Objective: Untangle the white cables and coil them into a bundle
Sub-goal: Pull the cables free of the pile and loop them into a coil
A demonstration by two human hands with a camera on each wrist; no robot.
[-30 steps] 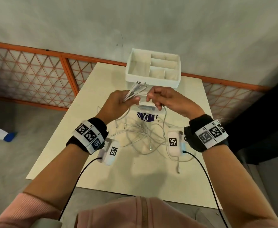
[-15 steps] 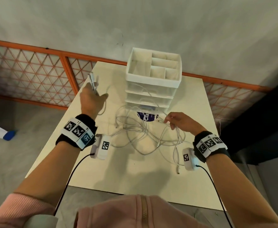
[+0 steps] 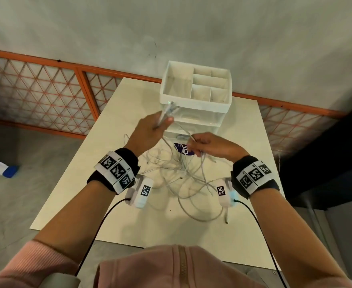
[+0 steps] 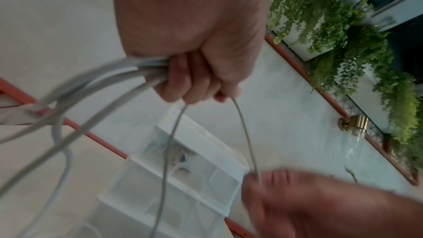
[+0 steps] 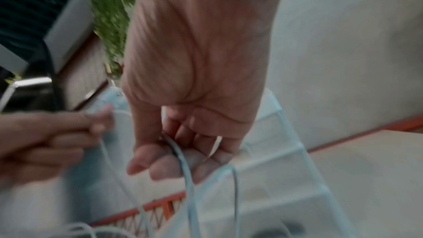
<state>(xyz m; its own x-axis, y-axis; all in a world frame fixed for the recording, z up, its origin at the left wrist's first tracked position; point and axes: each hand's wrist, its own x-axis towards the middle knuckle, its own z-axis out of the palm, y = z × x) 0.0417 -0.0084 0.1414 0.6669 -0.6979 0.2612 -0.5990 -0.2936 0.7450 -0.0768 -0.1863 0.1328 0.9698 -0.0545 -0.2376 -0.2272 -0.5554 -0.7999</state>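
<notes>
Before the drawer organizer [image 3: 196,96], left hand [image 3: 150,132] fingers clamp gathered white cables [image 3: 167,113]; right hand [image 3: 214,147] pinches one strand just right, tangle below.

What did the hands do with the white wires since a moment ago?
The left hand, gripping the gathered cable ends, swung back in from the left toward the drawer organizer. The right hand rose and pinches one strand. The tangle still lies on the table.

Head camera looks steeply down on the table [image 3: 112,183]; both wrist cameras, close along the palms, share the drawer organizer [image 3: 196,104].
</notes>
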